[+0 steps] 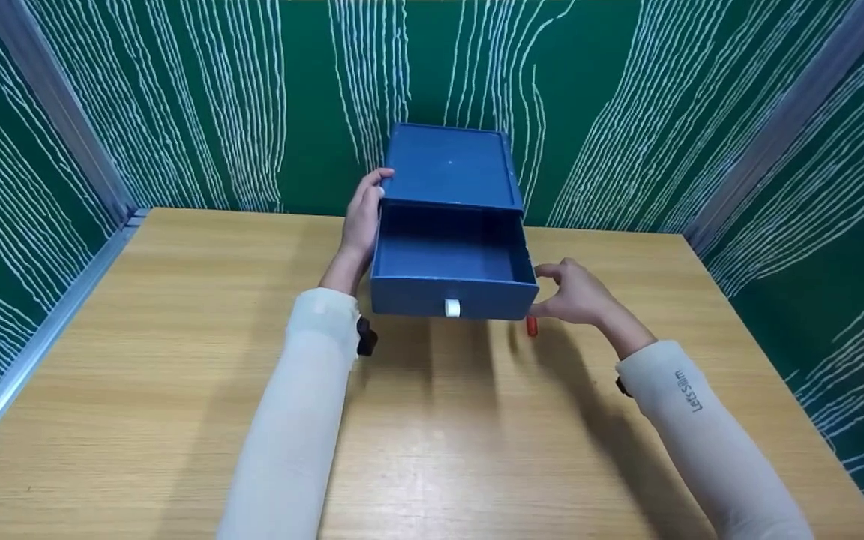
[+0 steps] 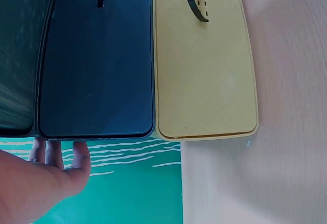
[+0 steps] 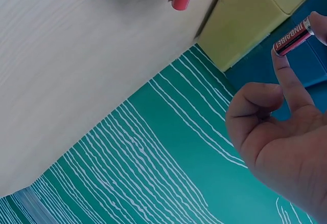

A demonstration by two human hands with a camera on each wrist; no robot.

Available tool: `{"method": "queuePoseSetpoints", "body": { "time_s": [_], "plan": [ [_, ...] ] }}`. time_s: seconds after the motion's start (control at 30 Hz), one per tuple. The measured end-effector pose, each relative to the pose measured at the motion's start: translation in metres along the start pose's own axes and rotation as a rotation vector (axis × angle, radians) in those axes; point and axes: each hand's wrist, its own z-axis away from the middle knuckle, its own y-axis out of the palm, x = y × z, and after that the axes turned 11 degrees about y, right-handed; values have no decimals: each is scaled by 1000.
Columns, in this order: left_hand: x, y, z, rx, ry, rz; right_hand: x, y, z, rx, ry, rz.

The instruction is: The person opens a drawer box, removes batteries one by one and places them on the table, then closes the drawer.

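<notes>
A drawer cabinet with a blue top stands before the back wall. Its top blue drawer is pulled out, with bare floor and a pale handle on the front. My left hand rests against the cabinet's left side, fingertips near the top edge. In the left wrist view its fingers reach behind the side of the cabinet. My right hand, beside the drawer's front right corner, pinches a red-and-black battery between thumb and a fingertip. The drawer hides that battery in the head view.
Below the open drawer are a closed blue drawer and a closed yellow drawer, both with black loop handles. Another red cylinder is on the wooden table below my right hand. Green white-streaked walls enclose the back and sides.
</notes>
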Motion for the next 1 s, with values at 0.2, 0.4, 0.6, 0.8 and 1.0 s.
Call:
{"method": "queuePoseSetpoints", "body": {
  "time_s": [0.2,0.4,0.6,0.8,1.0],
  "plan": [
    [0,-1,0,2,-18,6,-1,5,-1,19,-27,-8],
    [0,-2,0,13,-32,-3,-4,9,-3,59,2,-27],
    [0,-3,0,8,-11,8,-10,16,-4,52,1,-24],
    [3,-3,-1,1,2,20,-13,21,-6,34,-24,12],
    [16,-4,-7,4,-7,19,-14,24,-7,59,13,19]
  ]
}}
